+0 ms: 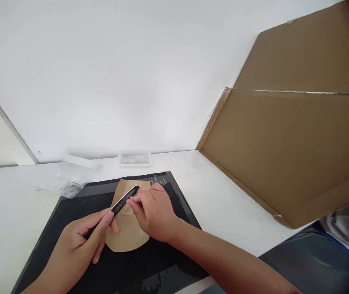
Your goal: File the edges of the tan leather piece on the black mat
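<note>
A narrow dark strip with a pale edge (pixel 124 201) is held at a slant over a tan sheet (pixel 128 239) with curved edges. My left hand (pixel 90 232) grips the strip's lower part between thumb and fingers. At the upper end, my right hand (pixel 151 208) has its thumb and fingertips pinched against the strip; whether anything small is between them is hidden. Beneath both hands, the tan sheet lies on a black mat (pixel 101 273). Several small clear pieces (pixel 158 181) rest near the mat's top edge, just beyond my right hand.
Behind the mat stands a translucent tray (pixel 134 159) with small pieces inside. Clear plastic bags (pixel 67 183) lie at the back left, beside a translucent lid or box (pixel 81 159). Large cardboard panels (pixel 284 151) stand on the right. Part of a person's clothing (pixel 347 228) shows beyond them.
</note>
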